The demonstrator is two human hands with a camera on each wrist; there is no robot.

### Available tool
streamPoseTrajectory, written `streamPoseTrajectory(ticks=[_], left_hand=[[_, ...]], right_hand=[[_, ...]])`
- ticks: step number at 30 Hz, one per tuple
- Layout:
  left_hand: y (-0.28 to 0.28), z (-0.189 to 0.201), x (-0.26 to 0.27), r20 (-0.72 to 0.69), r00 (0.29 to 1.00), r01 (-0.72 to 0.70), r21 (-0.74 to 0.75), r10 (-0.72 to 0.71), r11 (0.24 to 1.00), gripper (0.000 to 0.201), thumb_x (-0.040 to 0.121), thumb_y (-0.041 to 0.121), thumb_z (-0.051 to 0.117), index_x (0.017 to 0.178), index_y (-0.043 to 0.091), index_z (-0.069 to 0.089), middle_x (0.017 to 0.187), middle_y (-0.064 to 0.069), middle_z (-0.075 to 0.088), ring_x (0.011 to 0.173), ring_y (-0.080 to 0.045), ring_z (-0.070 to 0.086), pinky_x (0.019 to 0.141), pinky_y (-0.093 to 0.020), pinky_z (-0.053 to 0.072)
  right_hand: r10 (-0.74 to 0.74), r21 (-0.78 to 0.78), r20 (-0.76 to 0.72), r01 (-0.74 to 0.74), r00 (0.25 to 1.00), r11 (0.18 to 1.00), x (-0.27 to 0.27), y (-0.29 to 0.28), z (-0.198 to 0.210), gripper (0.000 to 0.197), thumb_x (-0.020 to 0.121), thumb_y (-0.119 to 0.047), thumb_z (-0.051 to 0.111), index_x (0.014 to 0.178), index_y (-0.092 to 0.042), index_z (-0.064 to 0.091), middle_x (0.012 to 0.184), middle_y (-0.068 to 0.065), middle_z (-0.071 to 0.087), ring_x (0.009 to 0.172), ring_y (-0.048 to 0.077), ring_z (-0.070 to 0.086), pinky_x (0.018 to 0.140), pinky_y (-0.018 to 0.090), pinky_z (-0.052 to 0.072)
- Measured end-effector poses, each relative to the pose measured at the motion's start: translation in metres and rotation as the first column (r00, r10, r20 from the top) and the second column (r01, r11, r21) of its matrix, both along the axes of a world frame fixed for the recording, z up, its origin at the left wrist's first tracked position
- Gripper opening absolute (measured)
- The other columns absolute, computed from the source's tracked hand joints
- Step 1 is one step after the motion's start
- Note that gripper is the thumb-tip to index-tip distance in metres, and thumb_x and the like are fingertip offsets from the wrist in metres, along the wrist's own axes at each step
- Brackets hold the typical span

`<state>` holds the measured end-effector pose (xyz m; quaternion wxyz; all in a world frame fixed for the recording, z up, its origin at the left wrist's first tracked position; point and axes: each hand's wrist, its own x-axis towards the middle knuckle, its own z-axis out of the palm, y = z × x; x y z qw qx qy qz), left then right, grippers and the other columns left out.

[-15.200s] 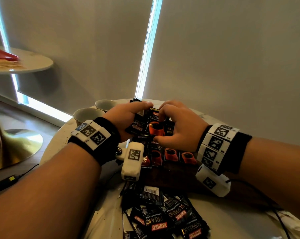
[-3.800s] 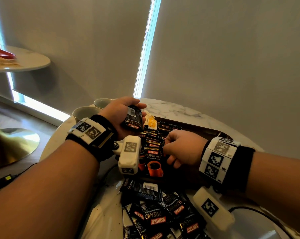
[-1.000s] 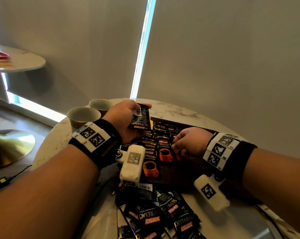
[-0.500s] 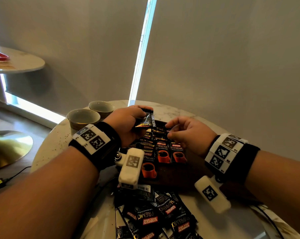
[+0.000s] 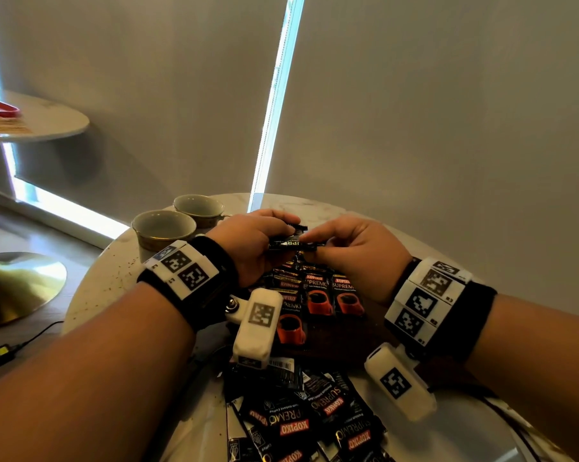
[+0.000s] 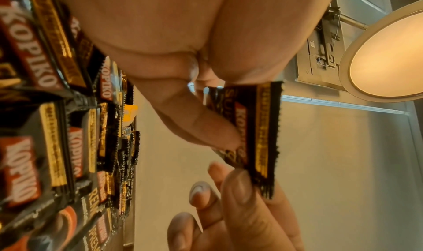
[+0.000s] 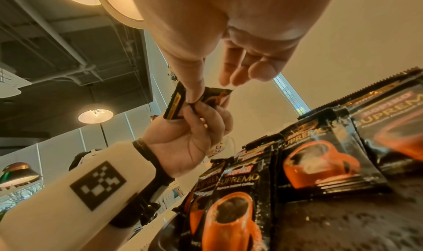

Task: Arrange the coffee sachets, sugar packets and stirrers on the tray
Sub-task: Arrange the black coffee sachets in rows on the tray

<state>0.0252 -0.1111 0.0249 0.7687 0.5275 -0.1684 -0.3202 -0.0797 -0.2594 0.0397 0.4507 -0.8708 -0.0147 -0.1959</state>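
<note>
Two hands are meeting over the tray's [image 5: 358, 341] far edge now; half a second ago the right hand [image 5: 354, 251] was hovering spread, clear of the sachet [image 5: 293, 243]. Handover is starting, so placement looks next. Left hand [image 5: 248, 245] is pinching the sachet's near end, right thumb and forefinger pinching the other. Rows of sachets [image 5: 318, 295] are lying on the tray; loose pile [image 5: 301, 418] is waiting at the worktop's [image 5: 115, 278] near edge.
</note>
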Motion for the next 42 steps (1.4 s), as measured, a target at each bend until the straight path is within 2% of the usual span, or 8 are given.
streamPoseTrajectory(ticks=[6,11,15,18,20,23,29,42], left_hand=[[-0.002,-0.003,0.001,-0.011,1.000,0.006,0.030,-0.006,1.000,0.016,0.100,0.001,0.052,0.108,0.005,0.066,0.102,-0.015,0.061,0.079,-0.019,0.062,0.053,-0.020,0.056],[-0.003,-0.006,0.001,-0.046,0.998,0.057,0.096,-0.053,0.994,0.021,0.099,0.015,0.060,0.115,0.002,0.063,0.085,-0.010,0.059,0.055,-0.011,0.062,0.045,-0.017,0.048],[0.000,0.000,0.001,-0.062,0.988,0.146,0.144,-0.138,0.979,0.032,0.101,0.032,0.055,0.122,0.008,0.060,0.073,-0.005,0.058,0.051,-0.009,0.057,0.041,-0.016,0.045],[0.002,0.003,0.002,-0.059,0.988,0.151,0.138,-0.144,0.979,0.037,0.102,0.039,0.051,0.123,0.009,0.060,0.071,-0.002,0.058,0.051,-0.009,0.053,0.039,-0.016,0.043],[0.002,0.003,0.004,-0.055,0.992,0.120,0.128,-0.113,0.985,0.039,0.102,0.039,0.051,0.124,0.008,0.059,0.070,-0.002,0.057,0.050,-0.009,0.052,0.039,-0.016,0.042],[0.003,0.003,0.005,-0.061,0.994,0.102,0.115,-0.096,0.988,0.038,0.103,0.039,0.050,0.123,0.008,0.059,0.068,-0.002,0.057,0.049,-0.009,0.051,0.039,-0.017,0.041],[0.004,0.003,0.006,-0.072,0.994,0.092,0.101,-0.085,0.991,0.040,0.102,0.039,0.051,0.126,0.008,0.059,0.069,-0.001,0.057,0.051,-0.008,0.051,0.039,-0.017,0.041],[0.004,0.004,0.007,-0.060,0.996,0.071,0.088,-0.066,0.994,0.036,0.104,0.037,0.049,0.122,0.008,0.059,0.066,0.000,0.054,0.050,-0.007,0.048,0.039,-0.015,0.040]], right_hand=[[-0.035,0.083,0.042,0.031,0.999,0.996,0.001,-0.003,-0.005,0.013,0.076,-0.026,0.082,0.087,-0.032,0.081,0.089,0.015,0.075,0.091,0.044,0.068,0.083,0.063,0.055],[-0.072,0.190,0.030,0.065,0.997,0.980,0.000,-0.011,-0.006,0.011,0.076,-0.016,0.084,0.080,-0.025,0.080,0.088,0.018,0.074,0.090,0.045,0.069,0.084,0.063,0.056],[-0.134,0.204,0.054,0.121,0.989,0.971,-0.001,-0.019,-0.003,0.011,0.081,-0.014,0.078,0.075,-0.023,0.076,0.074,0.002,0.072,0.066,0.017,0.065,0.066,0.037,0.052],[-0.254,0.199,-0.004,0.249,0.967,0.948,-0.001,-0.038,0.004,0.018,0.090,-0.003,0.067,0.081,-0.018,0.067,0.068,-0.002,0.069,0.054,0.011,0.059,0.051,0.024,0.049],[-0.316,0.204,-0.096,0.330,0.944,0.922,0.001,-0.055,0.005,0.015,0.093,-0.002,0.064,0.088,-0.016,0.062,0.077,0.006,0.070,0.059,0.017,0.060,0.047,0.025,0.048],[-0.427,0.028,-0.324,0.459,0.844,0.888,0.001,-0.078,0.001,0.021,0.092,-0.006,0.066,0.098,-0.025,0.058,0.092,0.010,0.070,0.067,0.020,0.063,0.044,0.028,0.043],[-0.441,-0.152,-0.558,0.435,0.703,0.887,-0.004,-0.088,-0.006,0.018,0.094,-0.002,0.062,0.105,-0.017,0.063,0.080,0.008,0.064,0.059,0.015,0.056,0.046,0.027,0.043],[-0.391,-0.155,-0.647,0.389,0.655,0.908,0.002,-0.075,-0.008,0.022,0.093,-0.002,0.063,0.112,-0.013,0.063,0.090,0.009,0.067,0.063,0.016,0.059,0.049,0.028,0.047]])
